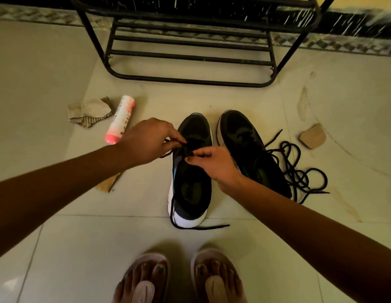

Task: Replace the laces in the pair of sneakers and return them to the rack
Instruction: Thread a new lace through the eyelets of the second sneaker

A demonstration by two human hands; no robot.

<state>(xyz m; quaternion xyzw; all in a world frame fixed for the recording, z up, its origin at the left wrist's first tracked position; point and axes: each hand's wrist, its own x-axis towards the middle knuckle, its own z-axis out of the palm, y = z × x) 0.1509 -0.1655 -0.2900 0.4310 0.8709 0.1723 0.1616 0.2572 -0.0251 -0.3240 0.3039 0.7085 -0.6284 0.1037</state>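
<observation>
Left hand [146, 141], right hand [214, 162] on black lace [201, 227]; sneaker [194, 127] black, white-soled

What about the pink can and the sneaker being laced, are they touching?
Apart. The head view shows bare floor tile between the pink can and the sneaker; the left hand, pinching the lace, reaches across that gap.

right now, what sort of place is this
Most likely a home entryway or hallway. There is a tiled floor, a black metal shoe rack standing by the wall, and a pair of sneakers on the floor in front of it.
</observation>
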